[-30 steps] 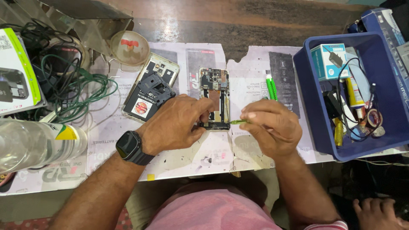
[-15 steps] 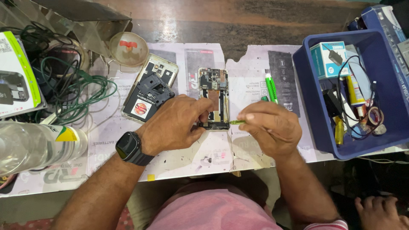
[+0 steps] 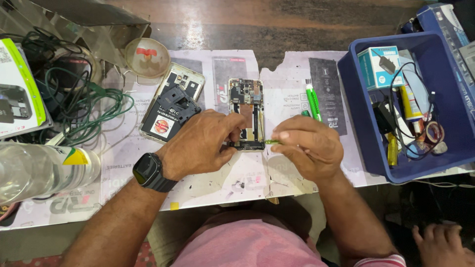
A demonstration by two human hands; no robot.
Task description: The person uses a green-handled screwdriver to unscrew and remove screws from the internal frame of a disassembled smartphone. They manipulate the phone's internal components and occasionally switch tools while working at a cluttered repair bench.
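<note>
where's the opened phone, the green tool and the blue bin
opened phone (image 3: 246,101): head view, on its exposed upper circuit board
green tool (image 3: 271,142): head view, on the tip showing past the right hand
blue bin (image 3: 357,123): head view, on its left wall

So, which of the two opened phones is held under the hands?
The opened phone at the centre, circuitry exposed; the other phone, with black parts on it, lies untouched.

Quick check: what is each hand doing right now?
Left hand: fingers pressed on the opened phone, steadying it.
Right hand: closed around a thin green tool, tip at the phone's lower edge.
</note>
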